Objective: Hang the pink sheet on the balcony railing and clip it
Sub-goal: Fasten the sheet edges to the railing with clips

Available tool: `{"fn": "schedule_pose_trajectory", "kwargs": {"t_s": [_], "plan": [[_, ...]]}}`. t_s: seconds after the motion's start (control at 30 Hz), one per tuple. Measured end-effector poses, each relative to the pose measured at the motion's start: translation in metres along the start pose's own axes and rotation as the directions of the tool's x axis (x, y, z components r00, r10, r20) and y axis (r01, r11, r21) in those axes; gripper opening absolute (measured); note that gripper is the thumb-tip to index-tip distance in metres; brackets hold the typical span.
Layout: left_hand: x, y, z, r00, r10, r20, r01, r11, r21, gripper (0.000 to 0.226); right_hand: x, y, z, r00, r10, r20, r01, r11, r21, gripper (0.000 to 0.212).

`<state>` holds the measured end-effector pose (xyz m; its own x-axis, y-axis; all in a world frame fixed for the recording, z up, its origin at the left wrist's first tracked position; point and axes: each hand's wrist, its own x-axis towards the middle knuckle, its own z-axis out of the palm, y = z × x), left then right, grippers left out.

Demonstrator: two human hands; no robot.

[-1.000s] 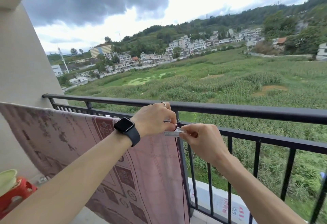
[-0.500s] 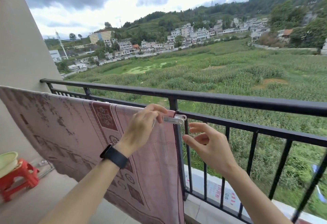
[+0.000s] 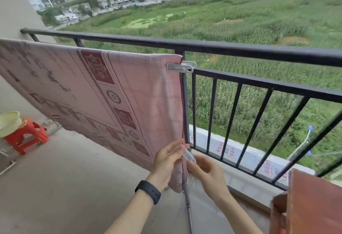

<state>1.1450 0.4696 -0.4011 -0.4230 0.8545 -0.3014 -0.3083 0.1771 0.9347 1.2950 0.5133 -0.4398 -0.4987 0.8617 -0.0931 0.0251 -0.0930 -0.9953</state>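
The pink sheet (image 3: 88, 89) hangs draped over the lower bar of the balcony railing (image 3: 240, 51), filling the left half of the frame, with 1 white clip (image 3: 182, 66) already pinching its top right corner at centre frame. Low in the centre, both hands meet at the sheet's right edge beside the railing post: the left hand (image 3: 167, 159) pinches that hem, and the right hand (image 3: 207, 170) closes its grip on the tail of a 2nd clip (image 3: 189, 155). This clip's long axis slants up and left, its nose touching the hem just right of the left fingertips. The right hand is nearer the clip and likely pushes it leftward onto the edge; whether its jaws already bite the cloth cannot be told.
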Motion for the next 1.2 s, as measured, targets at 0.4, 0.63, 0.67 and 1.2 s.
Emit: {"fn": "schedule_pose_trajectory", "kwargs": {"t_s": [0.4,0.63,0.67,1.2], "plan": [[0.017,-0.051,-0.022,0.987,-0.108,0.117,-0.019,0.653,0.757,0.023,-0.021,0.062,-0.028,0.971,0.234,-0.039,-0.236,0.969,-0.073,0.02],[0.048,-0.044,0.004,0.852,-0.147,0.502,-0.523,-0.288,0.802,0.026,-0.035,0.102,-0.041,0.927,0.283,-0.245,-0.319,0.94,-0.122,0.02],[0.055,-0.043,0.009,0.797,-0.175,0.578,-0.59,-0.43,0.683,0.029,-0.036,0.107,-0.039,0.914,0.287,-0.288,-0.332,0.935,-0.122,0.021],[0.189,-0.187,0.003,0.734,-0.544,0.406,-0.56,-0.824,-0.092,0.048,-0.007,0.266,0.017,0.745,0.484,-0.46,-0.546,0.838,-0.003,0.024]]}}
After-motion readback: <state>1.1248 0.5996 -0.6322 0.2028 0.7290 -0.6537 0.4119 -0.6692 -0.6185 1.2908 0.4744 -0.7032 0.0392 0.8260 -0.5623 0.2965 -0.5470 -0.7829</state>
